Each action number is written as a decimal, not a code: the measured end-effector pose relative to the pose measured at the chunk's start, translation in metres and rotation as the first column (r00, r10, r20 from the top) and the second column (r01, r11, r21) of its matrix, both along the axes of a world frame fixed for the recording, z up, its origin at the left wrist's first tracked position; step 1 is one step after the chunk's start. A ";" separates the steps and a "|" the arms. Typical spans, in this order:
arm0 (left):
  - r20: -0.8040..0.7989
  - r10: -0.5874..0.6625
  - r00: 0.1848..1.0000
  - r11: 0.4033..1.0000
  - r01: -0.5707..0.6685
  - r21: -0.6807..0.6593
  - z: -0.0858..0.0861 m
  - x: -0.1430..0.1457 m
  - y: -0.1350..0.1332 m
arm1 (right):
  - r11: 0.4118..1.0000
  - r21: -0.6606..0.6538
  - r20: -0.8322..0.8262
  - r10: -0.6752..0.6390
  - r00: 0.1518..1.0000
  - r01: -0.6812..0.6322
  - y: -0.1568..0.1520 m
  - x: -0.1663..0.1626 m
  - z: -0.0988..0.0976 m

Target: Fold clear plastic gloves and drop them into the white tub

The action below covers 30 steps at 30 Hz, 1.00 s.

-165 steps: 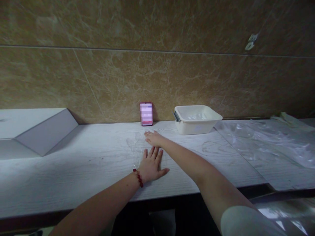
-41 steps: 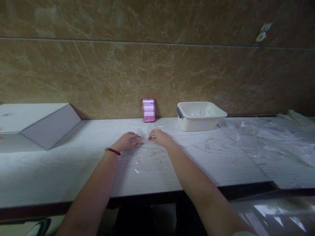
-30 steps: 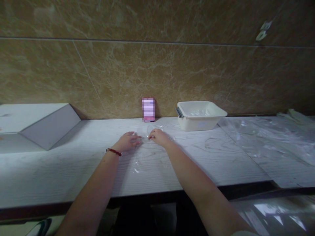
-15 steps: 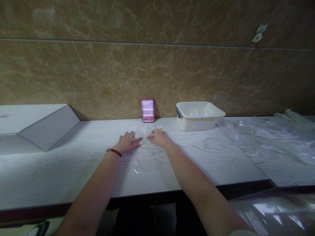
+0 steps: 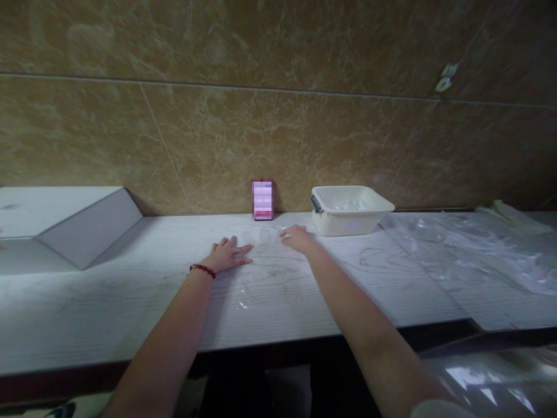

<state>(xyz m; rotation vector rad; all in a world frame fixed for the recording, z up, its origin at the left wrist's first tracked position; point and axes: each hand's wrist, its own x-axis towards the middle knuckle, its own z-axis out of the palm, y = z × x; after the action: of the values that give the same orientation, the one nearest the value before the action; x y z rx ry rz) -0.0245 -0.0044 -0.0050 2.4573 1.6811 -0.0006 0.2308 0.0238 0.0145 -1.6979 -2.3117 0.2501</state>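
Note:
A thin, clear plastic bag (image 5: 266,276) lies flat on the white wood-grain table, its outline hard to follow apart from a few glints. My left hand (image 5: 227,255) rests palm down at its left side, fingers spread and holding nothing. At the upper right of the plastic, my right hand (image 5: 297,238) has its fingers bent and pressed together; what they pinch, if anything, is too small to make out. A faint round clear patch (image 5: 266,234) shows on the plastic between the hands.
A phone (image 5: 263,200) leans against the brown marbled wall. Right of it stands a cream plastic tub (image 5: 348,225) with clear plastic inside. Sheets of clear plastic (image 5: 470,249) cover the table's right end. A white angular box (image 5: 87,232) sits at the left.
My right hand has moved to the right and slightly away from me across the plastic, leaving the round patch uncovered. My left hand has stayed in place. The view has shifted slightly.

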 end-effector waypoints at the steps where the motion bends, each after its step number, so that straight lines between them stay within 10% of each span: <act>1: 0.013 -0.003 1.000 1.000 0.003 0.019 0.000 0.000 0.001 | 1.000 -0.003 -0.004 -0.019 1.000 0.019 -0.002 0.010 0.006; 7: 0.050 -0.015 0.999 0.995 0.010 0.095 -0.003 0.010 0.005 | 0.977 -0.152 0.083 -0.136 0.987 0.148 -0.030 0.059 0.017; 14: 0.045 -0.066 0.997 0.995 0.063 0.079 -0.003 0.028 -0.002 | 0.957 -0.019 0.068 -0.288 0.955 0.290 -0.049 0.048 -0.013; 30: 0.393 -0.329 0.859 0.943 0.282 0.175 0.006 0.086 -0.026 | 0.989 -0.066 -0.324 -0.148 0.934 0.133 -0.060 0.024 -0.004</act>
<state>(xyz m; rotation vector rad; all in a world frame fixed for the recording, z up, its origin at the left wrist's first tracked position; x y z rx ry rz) 0.0612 -0.0304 0.0011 2.5394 1.1286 0.5549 0.2547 -0.0363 0.0100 -1.6843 -1.9481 0.5147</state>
